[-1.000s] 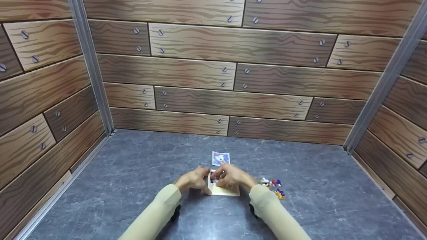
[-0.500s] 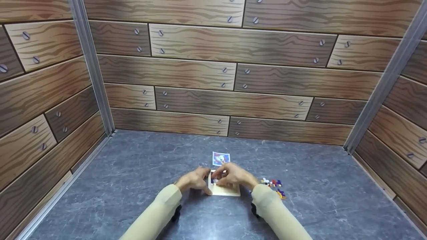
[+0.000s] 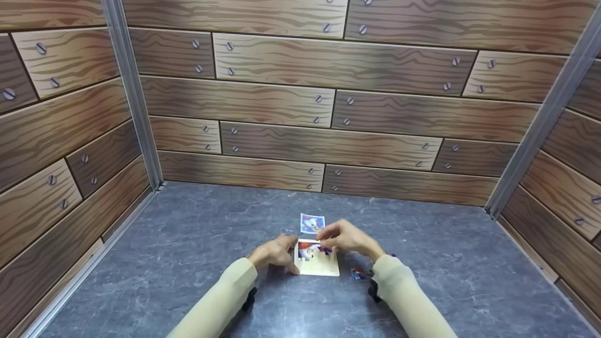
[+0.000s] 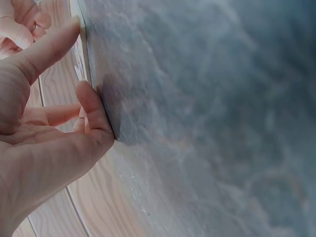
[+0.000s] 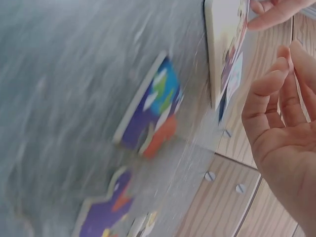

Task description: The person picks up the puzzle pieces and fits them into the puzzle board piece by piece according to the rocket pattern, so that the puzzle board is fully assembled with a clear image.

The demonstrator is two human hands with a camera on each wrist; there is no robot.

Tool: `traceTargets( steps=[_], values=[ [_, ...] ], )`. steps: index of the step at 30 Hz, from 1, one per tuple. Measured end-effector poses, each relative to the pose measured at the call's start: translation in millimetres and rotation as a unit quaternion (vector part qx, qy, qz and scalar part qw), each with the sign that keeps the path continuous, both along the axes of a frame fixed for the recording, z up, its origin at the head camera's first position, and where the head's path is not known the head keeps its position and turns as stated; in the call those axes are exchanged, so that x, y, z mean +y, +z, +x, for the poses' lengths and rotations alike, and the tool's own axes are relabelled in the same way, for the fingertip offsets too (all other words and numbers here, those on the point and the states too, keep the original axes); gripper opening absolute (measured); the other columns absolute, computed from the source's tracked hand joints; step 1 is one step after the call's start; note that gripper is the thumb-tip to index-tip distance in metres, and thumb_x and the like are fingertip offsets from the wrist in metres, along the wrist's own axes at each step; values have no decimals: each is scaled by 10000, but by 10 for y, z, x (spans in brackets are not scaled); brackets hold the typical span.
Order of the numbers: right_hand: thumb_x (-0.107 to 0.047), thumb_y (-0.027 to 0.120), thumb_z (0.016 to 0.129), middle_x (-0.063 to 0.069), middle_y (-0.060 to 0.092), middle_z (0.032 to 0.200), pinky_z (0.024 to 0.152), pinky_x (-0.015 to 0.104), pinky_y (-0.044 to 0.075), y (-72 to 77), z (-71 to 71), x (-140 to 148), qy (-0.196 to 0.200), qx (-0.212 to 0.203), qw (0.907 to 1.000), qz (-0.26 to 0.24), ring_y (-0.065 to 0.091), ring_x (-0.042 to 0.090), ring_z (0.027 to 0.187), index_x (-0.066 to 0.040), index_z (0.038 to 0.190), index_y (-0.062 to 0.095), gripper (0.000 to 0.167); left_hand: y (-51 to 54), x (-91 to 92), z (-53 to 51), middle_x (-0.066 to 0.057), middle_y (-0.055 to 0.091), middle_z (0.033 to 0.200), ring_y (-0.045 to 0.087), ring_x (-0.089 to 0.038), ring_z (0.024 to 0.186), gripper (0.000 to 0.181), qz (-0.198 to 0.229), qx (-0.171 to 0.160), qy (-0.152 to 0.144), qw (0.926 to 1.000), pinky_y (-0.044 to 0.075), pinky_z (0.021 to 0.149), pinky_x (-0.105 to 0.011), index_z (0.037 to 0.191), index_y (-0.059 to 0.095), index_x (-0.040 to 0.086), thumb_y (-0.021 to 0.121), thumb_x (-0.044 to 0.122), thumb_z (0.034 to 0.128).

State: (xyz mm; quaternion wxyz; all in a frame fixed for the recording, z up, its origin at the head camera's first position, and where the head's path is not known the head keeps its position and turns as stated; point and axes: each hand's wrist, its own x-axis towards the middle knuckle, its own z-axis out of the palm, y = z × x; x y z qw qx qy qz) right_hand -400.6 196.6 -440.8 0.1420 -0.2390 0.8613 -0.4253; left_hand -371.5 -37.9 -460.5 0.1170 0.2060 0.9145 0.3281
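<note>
Tabletop (image 3: 211,225), marbled grey. Square pale-wood puzzle tray (image 3: 317,269), between left grip (image 3: 276,252), spread along its edge, and right grip (image 3: 348,236), bunched over its far side, pinch impossible to tell. Bodyward of right grip, the nearer: flat purple-blue-orange jigsaw piece (image 3: 358,273).

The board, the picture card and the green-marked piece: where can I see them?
Board (image 3: 319,268): head view, bare pale part near its lower edge.
Picture card (image 3: 311,223): head view, middle of its printed face.
Green-marked piece (image 5: 154,110): right wrist view, middle of its printed face.
</note>
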Motion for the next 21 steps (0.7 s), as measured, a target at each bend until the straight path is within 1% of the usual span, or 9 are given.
traceTargets(
  steps=[2,3,5,9,11,13,18,19,21],
  values=[
    [-106,712,869,59,705,893,565,263,463,4,-5,57,4,-39,10000,39,537,117,619,-8,1094,723,246,1,2,-4,-115,631,1108,534,-267,1075,563,16,-28,11,10000,431,1014,-454,1131,606,34,890,87,647],
    [-110,716,867,57,704,886,565,263,459,5,-6,85,3,-52,10000,74,532,110,611,-9,1099,722,254,-1,3,-6,-118,635,1120,535,-271,1088,577,43,-53,21,10000,425,1025,-454,1146,605,31,890,80,647],
    [-121,722,867,76,709,888,558,262,455,9,-14,145,39,-41,9999,124,527,96,606,-4,1106,719,265,-1,5,-12,-123,626,1134,536,-279,1103,589,-9,-75,37,10000,422,1034,-457,1158,601,27,890,89,649],
    [-114,727,866,131,723,938,566,255,460,15,-21,262,102,-7,9997,212,548,105,651,9,1104,715,269,3,7,-27,-142,603,1162,532,-296,1122,611,-98,-107,146,9998,418,1041,-467,1176,592,11,893,103,652],
    [-115,726,868,135,724,943,571,246,456,9,-23,321,141,27,9995,264,554,106,677,14,1099,715,264,2,9,-29,-146,593,1173,527,-298,1127,622,-128,-112,177,9997,417,1042,-470,1186,588,8,893,107,653],
    [-124,730,868,116,728,945,579,236,456,-4,-25,380,145,42,9994,323,559,93,692,10,1092,718,261,-3,12,-29,-143,591,1180,521,-293,1132,626,-137,-123,204,9996,413,1047,-469,1190,589,15,894,107,651],
    [-143,740,863,49,731,926,598,236,460,-33,-20,517,38,-73,9994,332,565,69,701,2,1067,729,250,-15,20,-17,-125,588,1163,516,-270,1108,574,-130,-171,260,9994,424,1031,-458,1143,605,41,895,103,652],
    [-133,738,862,58,732,925,600,238,463,-37,-17,544,36,-111,9995,296,568,72,700,9,1064,728,247,-16,23,-15,-124,586,1160,516,-267,1102,568,-128,-185,277,9994,427,1027,-456,1139,606,41,895,102,653],
    [-97,732,860,119,734,943,625,241,490,-43,-10,596,76,-154,9997,187,594,83,730,35,1059,721,239,-17,31,-9,-124,581,1159,514,-268,1101,581,-122,-213,311,9992,427,1028,-459,1157,603,40,892,100,656]
  ],
)
